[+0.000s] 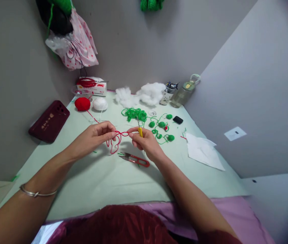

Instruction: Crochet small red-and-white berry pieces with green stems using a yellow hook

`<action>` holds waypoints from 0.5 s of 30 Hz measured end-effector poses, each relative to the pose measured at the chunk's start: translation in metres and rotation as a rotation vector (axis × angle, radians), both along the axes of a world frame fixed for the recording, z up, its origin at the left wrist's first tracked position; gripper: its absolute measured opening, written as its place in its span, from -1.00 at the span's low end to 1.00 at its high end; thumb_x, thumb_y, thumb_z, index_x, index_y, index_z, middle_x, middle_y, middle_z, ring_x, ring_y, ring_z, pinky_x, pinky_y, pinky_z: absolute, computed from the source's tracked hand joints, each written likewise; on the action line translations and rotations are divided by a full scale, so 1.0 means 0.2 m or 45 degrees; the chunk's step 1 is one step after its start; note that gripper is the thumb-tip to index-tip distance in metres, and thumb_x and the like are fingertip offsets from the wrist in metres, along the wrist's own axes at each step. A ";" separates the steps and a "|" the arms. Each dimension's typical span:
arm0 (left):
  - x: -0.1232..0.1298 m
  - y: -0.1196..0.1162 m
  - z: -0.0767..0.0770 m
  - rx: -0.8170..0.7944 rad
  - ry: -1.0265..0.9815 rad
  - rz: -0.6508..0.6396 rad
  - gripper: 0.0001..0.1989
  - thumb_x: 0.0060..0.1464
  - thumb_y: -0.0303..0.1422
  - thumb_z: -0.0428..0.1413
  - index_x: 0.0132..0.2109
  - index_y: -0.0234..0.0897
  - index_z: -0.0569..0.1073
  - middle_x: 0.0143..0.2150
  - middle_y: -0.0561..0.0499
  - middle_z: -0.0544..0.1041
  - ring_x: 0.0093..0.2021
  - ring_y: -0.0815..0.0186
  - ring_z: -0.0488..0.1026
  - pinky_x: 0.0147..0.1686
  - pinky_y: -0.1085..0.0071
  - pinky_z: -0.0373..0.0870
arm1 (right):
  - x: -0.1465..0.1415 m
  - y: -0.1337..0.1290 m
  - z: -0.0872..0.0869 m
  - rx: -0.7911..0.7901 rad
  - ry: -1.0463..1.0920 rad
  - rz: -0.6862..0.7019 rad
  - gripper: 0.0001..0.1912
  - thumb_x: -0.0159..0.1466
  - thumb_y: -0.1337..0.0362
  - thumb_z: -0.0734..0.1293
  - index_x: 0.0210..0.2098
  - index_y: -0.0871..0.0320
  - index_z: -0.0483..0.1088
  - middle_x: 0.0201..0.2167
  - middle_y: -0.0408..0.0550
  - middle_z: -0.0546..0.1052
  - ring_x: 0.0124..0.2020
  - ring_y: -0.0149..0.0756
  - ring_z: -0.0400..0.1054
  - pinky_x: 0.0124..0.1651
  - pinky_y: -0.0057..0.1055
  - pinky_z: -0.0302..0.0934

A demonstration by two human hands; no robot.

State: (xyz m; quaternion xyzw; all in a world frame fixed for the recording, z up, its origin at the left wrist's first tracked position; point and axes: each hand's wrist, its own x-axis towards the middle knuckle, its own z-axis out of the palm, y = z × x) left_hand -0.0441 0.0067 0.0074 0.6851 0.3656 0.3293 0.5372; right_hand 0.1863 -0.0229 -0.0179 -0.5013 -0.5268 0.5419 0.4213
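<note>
Your left hand (95, 136) is closed in a fingertip pinch on a length of red yarn (125, 133), and your right hand (147, 140) pinches it just to the right, with thin loops hanging between and below your fingers. Your right hand also holds a yellow-handled crochet hook (140, 131), its metal shaft pointing toward the far side. Both hands are above the middle of the table (90, 189). Just nearer to you and beneath the right hand lie red-handled thread snips (136, 160), blades to the left. Beyond your left hand sit a red yarn ball (82, 104) and, beside it on the right, a white yarn ball (100, 104); a dark red phone (49, 122) is at the left edge. Beyond your right hand you have a tangle of green yarn (135, 114), with small green balls (161, 124) to its right. White stuffing (151, 94) lies along the far edge, left of a pen cup (166, 97) and a bottle (181, 96). A white sheet (202, 150) lies on the right.
</note>
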 end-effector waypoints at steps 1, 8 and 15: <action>0.00 0.00 0.00 -0.007 -0.002 -0.002 -0.80 0.26 -0.18 0.23 -0.23 -0.22 0.51 -0.34 0.09 0.44 -0.32 0.33 0.36 -0.28 0.41 0.30 | 0.00 0.00 -0.01 -0.025 -0.002 0.044 -0.63 0.20 0.01 0.44 -0.13 0.12 0.51 -0.68 -0.35 0.33 -0.65 -0.50 -0.07 -0.55 -0.44 -0.19; 0.03 0.00 0.02 -0.004 -0.007 -0.030 -0.80 0.24 -0.17 0.23 -0.24 -0.21 0.51 -0.33 0.08 0.47 -0.29 0.31 0.39 -0.24 0.39 0.32 | -0.05 0.02 -0.06 -0.056 -0.052 0.150 -0.75 0.18 0.08 0.45 -0.37 0.16 0.59 -0.66 -0.25 0.43 -0.59 -0.48 0.09 -0.48 -0.46 -0.05; -0.20 0.13 -0.06 0.260 0.272 0.234 -0.76 0.23 -0.10 0.21 -0.30 -0.15 0.52 -0.39 0.09 0.40 -0.36 0.26 0.28 -0.35 0.36 0.16 | 0.18 0.03 0.04 0.071 -0.080 -0.213 -0.64 0.09 -0.03 0.53 -0.42 0.16 0.58 -0.65 -0.24 0.41 -0.61 -0.49 0.01 -0.52 -0.42 -0.17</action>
